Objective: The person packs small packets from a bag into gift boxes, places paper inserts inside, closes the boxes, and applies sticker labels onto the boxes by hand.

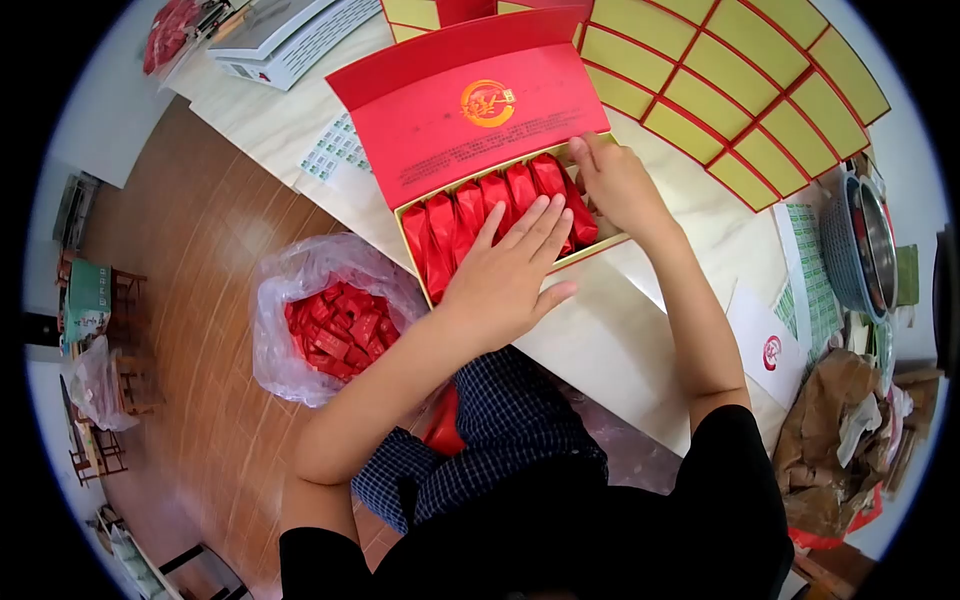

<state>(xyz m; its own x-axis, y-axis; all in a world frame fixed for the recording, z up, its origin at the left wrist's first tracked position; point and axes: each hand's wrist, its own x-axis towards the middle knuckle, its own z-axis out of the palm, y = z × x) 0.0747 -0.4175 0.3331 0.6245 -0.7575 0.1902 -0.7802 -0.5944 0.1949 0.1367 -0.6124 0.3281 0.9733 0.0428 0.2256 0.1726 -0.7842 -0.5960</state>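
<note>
A red gift box (412, 206) with a yellow inner edge lies on the table, its red lid (430, 130) tipped back and showing a gold emblem. A row of shiny red packets (440, 225) stands inside. My left hand (508, 268) is open and lies across the packets, fingers spread over their tops. At the box's right end is my right hand (618, 188), its thumb by the back rim. Its other fingers curl down into the box beside the last packet, and their tips are hidden. What they grip, if anything, cannot be made out.
Beside the table, a clear plastic bag (270, 330) holds many red packets. Yellow trays with red edges (720, 90) stand at the back right. A sheet of green stickers (335, 147), a white device (290, 45), nested basins (862, 245) and brown paper (825, 440) surround the work area.
</note>
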